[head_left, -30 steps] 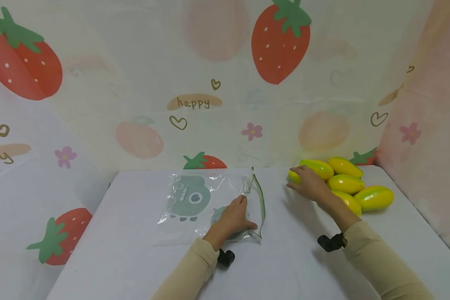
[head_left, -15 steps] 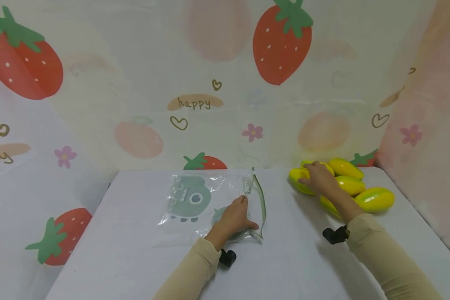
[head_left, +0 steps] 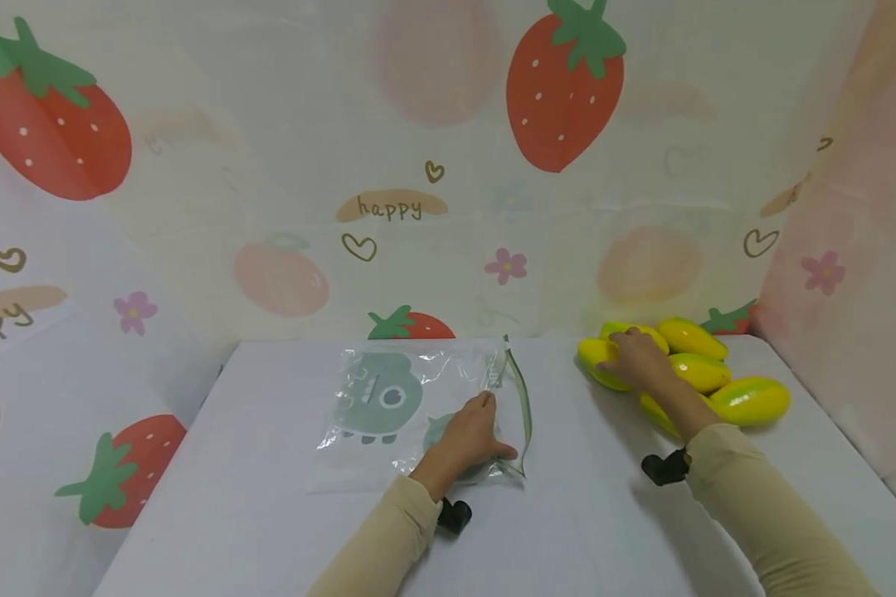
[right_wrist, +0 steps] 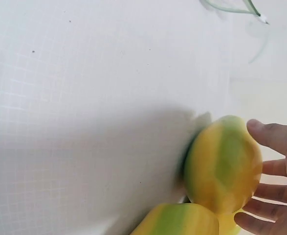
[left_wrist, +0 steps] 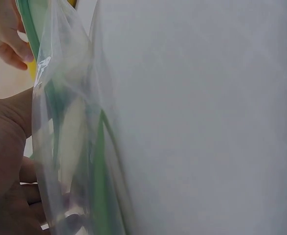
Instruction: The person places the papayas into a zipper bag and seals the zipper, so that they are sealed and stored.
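A clear zip bag with green monster prints lies flat on the table, its green-edged mouth facing right. My left hand is at that mouth, thumb spread wide from the fingers. In the left wrist view the bag's film rises beside the palm and covers part of the fingers. At the back right my right hand reaches over the leftmost yellow mango. The right wrist view has this green-striped mango beside the spread fingers, thumb tip right at its edge.
Several more mangoes, among them a large one at the right, crowd the table's back right corner. A white cloth covers the table. Behind it hangs a backdrop printed with strawberries.
My right hand has shifted slightly right, onto the left mangoes, and the front mango has moved left. The left hand stays at the bag. Little differs over the last half second.
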Demonstrator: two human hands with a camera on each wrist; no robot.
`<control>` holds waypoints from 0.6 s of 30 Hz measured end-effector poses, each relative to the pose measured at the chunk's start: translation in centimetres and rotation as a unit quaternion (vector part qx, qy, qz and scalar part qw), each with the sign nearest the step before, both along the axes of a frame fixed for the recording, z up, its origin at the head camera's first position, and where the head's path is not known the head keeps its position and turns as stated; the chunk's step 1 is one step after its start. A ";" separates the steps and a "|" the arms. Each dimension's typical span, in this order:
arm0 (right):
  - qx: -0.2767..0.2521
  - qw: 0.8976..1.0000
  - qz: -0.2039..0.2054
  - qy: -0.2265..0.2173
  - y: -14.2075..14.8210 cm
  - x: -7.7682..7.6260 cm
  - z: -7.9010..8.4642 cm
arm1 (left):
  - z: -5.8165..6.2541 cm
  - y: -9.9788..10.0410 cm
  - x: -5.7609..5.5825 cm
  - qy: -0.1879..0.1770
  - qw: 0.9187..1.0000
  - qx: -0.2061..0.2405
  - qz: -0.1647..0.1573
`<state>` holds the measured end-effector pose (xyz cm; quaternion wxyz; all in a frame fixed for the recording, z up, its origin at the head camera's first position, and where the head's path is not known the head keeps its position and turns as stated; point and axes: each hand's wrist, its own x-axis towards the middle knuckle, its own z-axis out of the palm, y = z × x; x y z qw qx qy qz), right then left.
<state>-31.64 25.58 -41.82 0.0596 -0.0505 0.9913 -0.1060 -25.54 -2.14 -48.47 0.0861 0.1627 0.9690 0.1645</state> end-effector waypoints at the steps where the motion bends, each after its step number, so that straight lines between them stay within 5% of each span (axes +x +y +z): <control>1: -0.001 1.000 -0.001 -0.003 0.0 0.0 -0.1 | 0.0 0.0 0.0 -0.001 1.000 0.001 0.000; 18: 0.030 0.997 0.022 0.061 -0.6 0.0 -1.9 | -0.2 0.0 -0.1 0.001 1.000 -0.007 -0.001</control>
